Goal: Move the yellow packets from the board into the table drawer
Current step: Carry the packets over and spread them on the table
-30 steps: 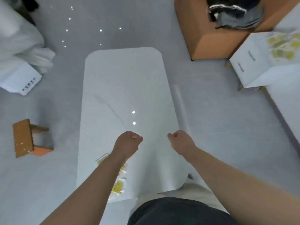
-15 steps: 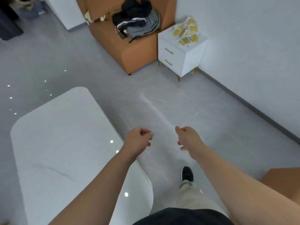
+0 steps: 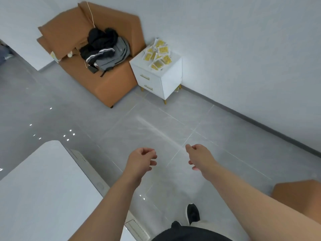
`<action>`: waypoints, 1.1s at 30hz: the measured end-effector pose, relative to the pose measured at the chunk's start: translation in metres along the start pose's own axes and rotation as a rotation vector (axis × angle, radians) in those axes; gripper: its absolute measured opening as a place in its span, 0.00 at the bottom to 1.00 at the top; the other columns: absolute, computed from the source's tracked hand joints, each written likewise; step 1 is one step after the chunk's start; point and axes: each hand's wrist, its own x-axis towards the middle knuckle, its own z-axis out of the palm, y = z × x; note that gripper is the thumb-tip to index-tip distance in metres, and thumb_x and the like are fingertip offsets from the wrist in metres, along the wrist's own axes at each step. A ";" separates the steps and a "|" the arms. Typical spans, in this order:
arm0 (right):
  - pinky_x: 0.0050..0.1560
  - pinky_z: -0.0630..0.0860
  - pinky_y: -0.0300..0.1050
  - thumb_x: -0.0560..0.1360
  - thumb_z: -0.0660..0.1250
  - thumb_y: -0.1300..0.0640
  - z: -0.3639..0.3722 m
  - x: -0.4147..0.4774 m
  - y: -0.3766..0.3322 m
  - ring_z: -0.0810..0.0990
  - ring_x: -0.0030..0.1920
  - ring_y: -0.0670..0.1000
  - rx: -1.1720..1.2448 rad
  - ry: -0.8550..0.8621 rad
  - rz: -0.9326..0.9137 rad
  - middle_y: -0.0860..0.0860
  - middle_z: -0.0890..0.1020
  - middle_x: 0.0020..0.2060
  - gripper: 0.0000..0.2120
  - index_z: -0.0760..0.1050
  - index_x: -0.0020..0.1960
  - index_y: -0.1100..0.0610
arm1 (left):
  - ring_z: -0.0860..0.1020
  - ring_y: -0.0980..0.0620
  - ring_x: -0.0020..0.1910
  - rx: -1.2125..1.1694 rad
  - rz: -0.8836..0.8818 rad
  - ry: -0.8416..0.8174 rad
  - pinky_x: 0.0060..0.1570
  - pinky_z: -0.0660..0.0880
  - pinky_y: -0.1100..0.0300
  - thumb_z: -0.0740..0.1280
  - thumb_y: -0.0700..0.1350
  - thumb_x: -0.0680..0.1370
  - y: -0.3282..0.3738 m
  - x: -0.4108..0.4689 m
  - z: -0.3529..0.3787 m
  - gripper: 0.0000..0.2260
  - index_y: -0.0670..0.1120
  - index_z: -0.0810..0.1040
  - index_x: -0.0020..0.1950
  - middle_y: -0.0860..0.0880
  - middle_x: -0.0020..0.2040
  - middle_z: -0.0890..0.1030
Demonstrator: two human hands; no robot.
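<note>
Here, both hands hover over the grey tiled floor (image 3: 156, 129) in the lower middle of the frame, apart from each other and touching nothing: the left hand (image 3: 140, 162) has its fingers loosely curled with nothing in them, and the right hand (image 3: 199, 157) is likewise relaxed and empty. The yellow packets (image 3: 159, 55) lie in a loose, overlapping heap on top of the small white two-drawer desk (image 3: 172, 75) at the upper middle of the frame, well apart from the hands. Its two gold-handled drawer fronts (image 3: 145, 82) sit flush with the body. This small desk stands against the pale wall, just beside an orange upholstered armchair (image 3: 107, 87) that carries a pile of black and grey clothing (image 3: 106, 49). A large glossy white desk with rounded corners (image 3: 43, 188) fills the lower left of the frame. Near the bottom edge a black shoe (image 3: 192, 213) rests on the floor, and part of another orange seat (image 3: 298, 193) shows at the lower right.
</note>
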 end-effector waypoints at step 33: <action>0.39 0.75 0.46 0.83 0.59 0.49 -0.059 0.467 -0.394 0.71 0.43 0.54 0.026 0.098 0.054 0.55 0.71 0.44 0.24 0.71 0.62 0.71 | 0.82 0.49 0.41 0.055 0.000 -0.097 0.43 0.77 0.56 0.67 0.43 0.81 0.392 0.524 -0.007 0.04 0.44 0.80 0.53 0.45 0.49 0.84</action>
